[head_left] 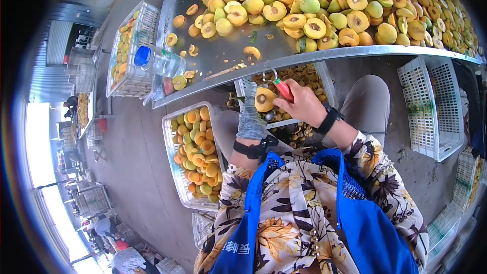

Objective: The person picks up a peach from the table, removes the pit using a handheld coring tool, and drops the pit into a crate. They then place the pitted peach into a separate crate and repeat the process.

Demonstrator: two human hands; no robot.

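Observation:
My left hand (250,114), in a grey glove, holds a halved yellow fruit (264,99) with its cut face and brown centre up. The bare right hand (300,102) is closed round the red handle of a small tool (283,90), whose curved metal end points up toward the table edge. Its thumb is by the fruit's right side. Below both hands is a white crate (327,83) with small brown and yellow pieces. Many halved fruits (314,28) are heaped on the metal table (223,53) beyond.
A crate of halved fruits (195,147) stands left of my legs. A blue-capped bottle (160,61) lies at the table's left corner, near another filled crate (133,45). Empty white crates (431,106) are on the right. People (129,260) are far off at lower left.

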